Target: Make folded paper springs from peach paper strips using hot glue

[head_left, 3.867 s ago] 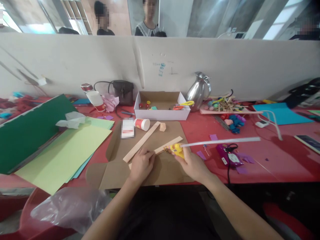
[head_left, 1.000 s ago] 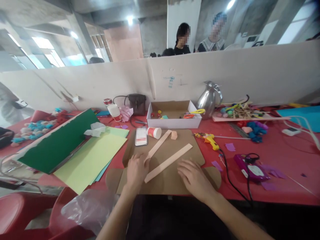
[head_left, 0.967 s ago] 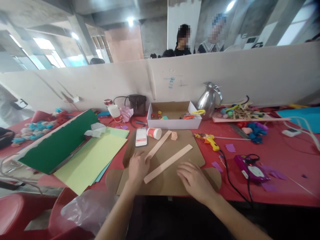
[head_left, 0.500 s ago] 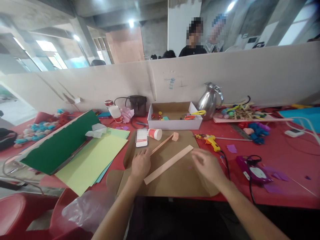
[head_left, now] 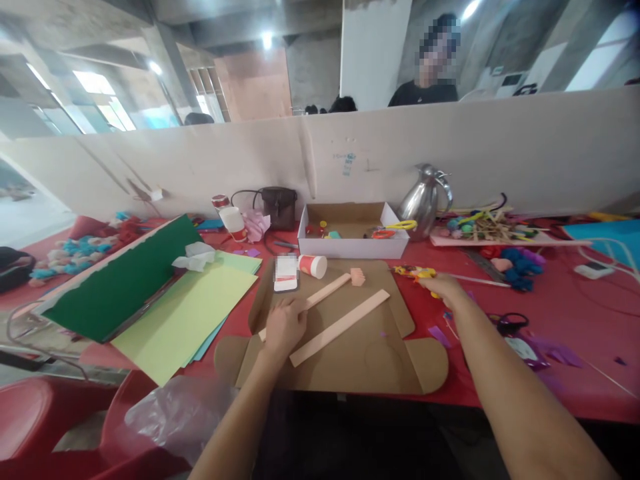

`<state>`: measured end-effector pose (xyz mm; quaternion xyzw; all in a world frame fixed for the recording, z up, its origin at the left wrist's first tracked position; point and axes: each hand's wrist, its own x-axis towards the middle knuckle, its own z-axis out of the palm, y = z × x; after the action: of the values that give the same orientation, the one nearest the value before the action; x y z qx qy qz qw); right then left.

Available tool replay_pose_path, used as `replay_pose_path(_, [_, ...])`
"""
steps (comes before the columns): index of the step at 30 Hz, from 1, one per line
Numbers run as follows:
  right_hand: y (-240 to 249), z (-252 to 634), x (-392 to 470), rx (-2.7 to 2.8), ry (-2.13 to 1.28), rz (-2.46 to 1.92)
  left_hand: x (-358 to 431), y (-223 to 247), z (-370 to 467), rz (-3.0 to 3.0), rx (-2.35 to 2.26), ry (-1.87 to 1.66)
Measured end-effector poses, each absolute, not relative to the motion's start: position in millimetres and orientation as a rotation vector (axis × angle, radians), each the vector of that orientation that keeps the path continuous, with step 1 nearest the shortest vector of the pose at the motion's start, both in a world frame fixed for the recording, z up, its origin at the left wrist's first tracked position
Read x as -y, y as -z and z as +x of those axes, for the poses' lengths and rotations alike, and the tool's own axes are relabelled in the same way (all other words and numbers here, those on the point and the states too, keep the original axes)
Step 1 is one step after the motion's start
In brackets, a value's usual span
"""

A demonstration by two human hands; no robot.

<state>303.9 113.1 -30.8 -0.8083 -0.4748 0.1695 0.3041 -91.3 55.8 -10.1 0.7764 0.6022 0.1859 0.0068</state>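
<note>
My left hand (head_left: pixel 286 327) is closed on a narrow peach strip (head_left: pixel 327 291), its fingers curled over the middle of it. One end of that strip shows past the fingers, near a small peach hand-shaped cutout (head_left: pixel 357 277). A second, wider peach strip (head_left: pixel 343 327) lies slantwise on the opened brown cardboard (head_left: pixel 370 373), just right of my left hand. To the right, my right hand (head_left: pixel 446 291) is wrapped round the handle of a yellow hot glue gun (head_left: pixel 420 272), which hides most of the handle. Its nozzle points left, toward the cardboard.
A phone (head_left: pixel 286 275) and a tipped paper cup (head_left: pixel 313 266) lie at the cardboard's back. Behind stands a white box (head_left: pixel 353 249) with scissors, beside a metal jug (head_left: pixel 424 200). Coloured paper sheets (head_left: pixel 195 313) lie left; a person (head_left: pixel 425 93) is beyond the partition.
My right hand has moved right and away from the wide strip, onto the glue gun. The strip under my left hand, edge-on before, now shows its broad face.
</note>
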Motion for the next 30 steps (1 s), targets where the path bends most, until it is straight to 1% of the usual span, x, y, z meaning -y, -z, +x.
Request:
replay_pose_path(4, [14, 295, -104, 1.083, -0.607, -1.998, -59, 10, -87, 2.402, -1.958, -0.571])
replay_pose_path(7, [-5, 274, -89, 1.116, -0.808, -1.73, -58, 13, -91, 2.309, -2.067, -0.628])
replay_pose_path(10, [-18, 235, -71, 1.172, -1.138, -1.333, -53, 15, -98, 2.248, -2.109, -0.662])
replay_pose_path(14, [-16, 172, -52, 1.326, -1.235, -1.242, -46, 15, -101, 2.287, -2.099, -0.637])
replay_pose_path(18, [5, 132, -47, 1.481, -1.167, -1.136, -45, 15, -98, 2.343, -2.123, -0.599])
replay_pose_path(20, [14, 126, -48, 1.565, -1.073, -1.176, -45, 15, -96, 2.352, -2.114, -0.601])
replay_pose_path(25, [16, 123, -43, 1.777, -0.758, -1.464, -44, 16, -94, 2.356, -2.094, -0.628])
replay_pose_path(30, [1, 114, -36, 1.855, -0.61, -1.77, -44, 19, -92, 2.388, -2.099, -0.631])
